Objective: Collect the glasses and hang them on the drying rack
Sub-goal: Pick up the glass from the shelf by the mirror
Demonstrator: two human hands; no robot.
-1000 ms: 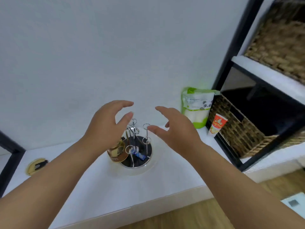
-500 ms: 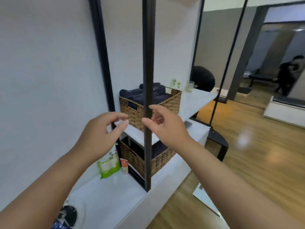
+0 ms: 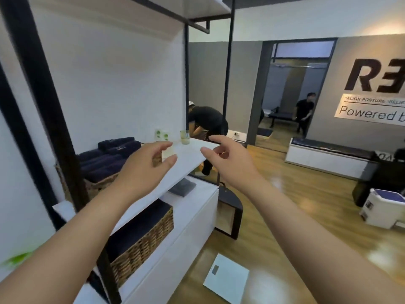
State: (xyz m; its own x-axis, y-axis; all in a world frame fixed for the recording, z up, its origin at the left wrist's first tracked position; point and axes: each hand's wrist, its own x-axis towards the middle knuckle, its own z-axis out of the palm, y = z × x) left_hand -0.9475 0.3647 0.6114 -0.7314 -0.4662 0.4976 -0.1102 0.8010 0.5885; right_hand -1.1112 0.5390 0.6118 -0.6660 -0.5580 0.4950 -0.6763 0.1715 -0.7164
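Note:
A small clear glass (image 3: 184, 137) stands upright at the far end of the white shelf (image 3: 188, 156), beside a white card with green dots (image 3: 161, 134). My left hand (image 3: 142, 170) is raised in front of the shelf with fingers curved and apart, holding nothing. My right hand (image 3: 232, 163) is level with it to the right, fingers spread, also empty. Both hands are short of the glass and not touching it. The drying rack is out of view.
A wicker basket of dark rolled towels (image 3: 105, 159) sits on the shelf at left, and another wicker basket (image 3: 142, 240) below it. Black frame posts (image 3: 41, 99) stand at left. A scale (image 3: 225, 279) lies on the wood floor. Two people are in the background.
The view has swung right and up, from the drying rack on the counter to the shelf unit and the room. Both hands stayed raised and empty, and the glass on the shelf is closer.

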